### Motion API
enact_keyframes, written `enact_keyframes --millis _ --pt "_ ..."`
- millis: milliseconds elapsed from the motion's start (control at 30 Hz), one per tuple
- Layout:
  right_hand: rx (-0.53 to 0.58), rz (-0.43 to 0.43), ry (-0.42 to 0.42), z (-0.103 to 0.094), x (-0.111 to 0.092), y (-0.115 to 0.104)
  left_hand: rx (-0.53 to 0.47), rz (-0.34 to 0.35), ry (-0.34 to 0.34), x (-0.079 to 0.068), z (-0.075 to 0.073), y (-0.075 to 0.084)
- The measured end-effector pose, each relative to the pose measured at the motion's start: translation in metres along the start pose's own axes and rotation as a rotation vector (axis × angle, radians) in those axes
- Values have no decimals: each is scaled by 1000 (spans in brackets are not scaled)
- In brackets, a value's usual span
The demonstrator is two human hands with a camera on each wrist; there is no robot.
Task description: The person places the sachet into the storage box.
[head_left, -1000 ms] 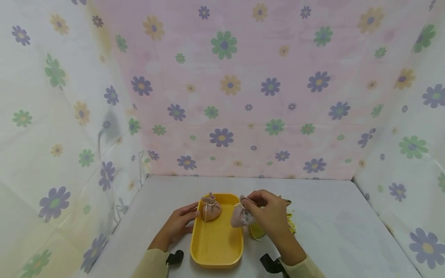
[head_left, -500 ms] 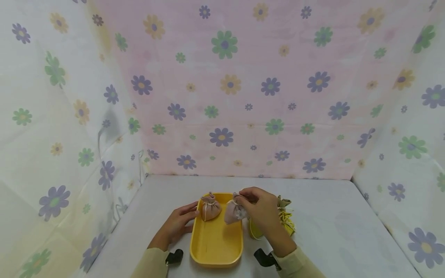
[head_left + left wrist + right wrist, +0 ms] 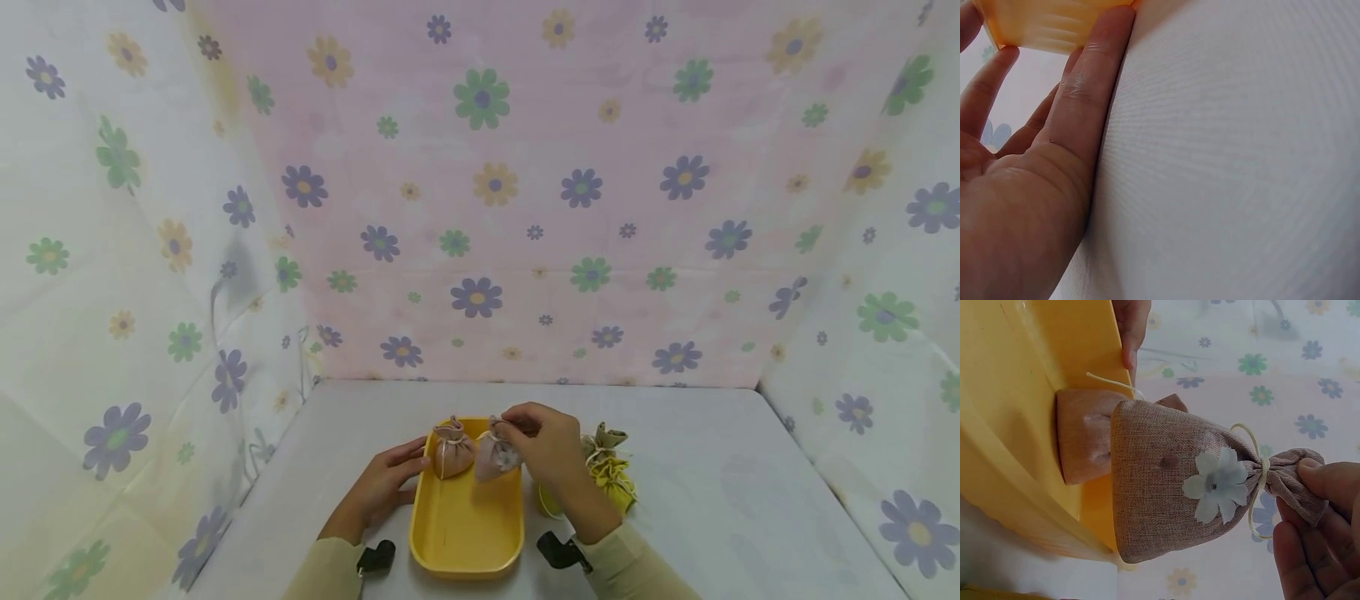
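My right hand (image 3: 551, 442) pinches the gathered neck of a pinkish-brown drawstring pouch (image 3: 1172, 481) with a pale fabric flower and a cream cord. This pouch hangs above the right far part of a yellow tray (image 3: 468, 529). A second pinkish-brown pouch (image 3: 453, 454) sits upright in the tray's far left corner; in the right wrist view the held one partly covers it. On the tray's left side rests my left hand (image 3: 386, 483), its fingers fairly straight against the outer wall, as the left wrist view also shows.
Right of the tray, partly behind my right hand, lie yellow pouches (image 3: 617, 483) and an olive-brown pouch (image 3: 603, 440). They stand on a white table (image 3: 712, 492). Flower-patterned cloth (image 3: 525, 208) encloses the table at the back and on both sides.
My right hand has carried the flowered pouch left, from the tray's right edge to over its inside, close to the other pouch. More of the pouches at right now shows. The left hand stays put.
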State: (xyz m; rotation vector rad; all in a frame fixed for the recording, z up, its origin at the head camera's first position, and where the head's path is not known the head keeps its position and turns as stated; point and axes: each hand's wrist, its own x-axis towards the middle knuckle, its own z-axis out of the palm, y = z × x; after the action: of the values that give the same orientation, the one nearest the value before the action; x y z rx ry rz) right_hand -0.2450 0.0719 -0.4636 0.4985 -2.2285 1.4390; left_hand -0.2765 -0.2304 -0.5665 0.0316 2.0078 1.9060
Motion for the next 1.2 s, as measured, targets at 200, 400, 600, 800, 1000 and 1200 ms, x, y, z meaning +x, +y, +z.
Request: enact_keyframes --millis 200,400,600,800,1000,1200 --pt "0 30 -58 7 4 -2 -6 11 -4 -1 1 1" --pt "-56 57 -94 11 6 3 -6 10 -1 -1 3 2" --pt "-90 102 -95 13 7 10 -4 8 0 0 2 1" --pt "-131 132 -105 18 11 20 -12 10 7 -2 3 3" --pt "-191 109 -110 25 13 27 -28 6 -1 -1 3 3" --pt "-207 74 -113 28 12 30 -31 1 -3 -1 2 2"
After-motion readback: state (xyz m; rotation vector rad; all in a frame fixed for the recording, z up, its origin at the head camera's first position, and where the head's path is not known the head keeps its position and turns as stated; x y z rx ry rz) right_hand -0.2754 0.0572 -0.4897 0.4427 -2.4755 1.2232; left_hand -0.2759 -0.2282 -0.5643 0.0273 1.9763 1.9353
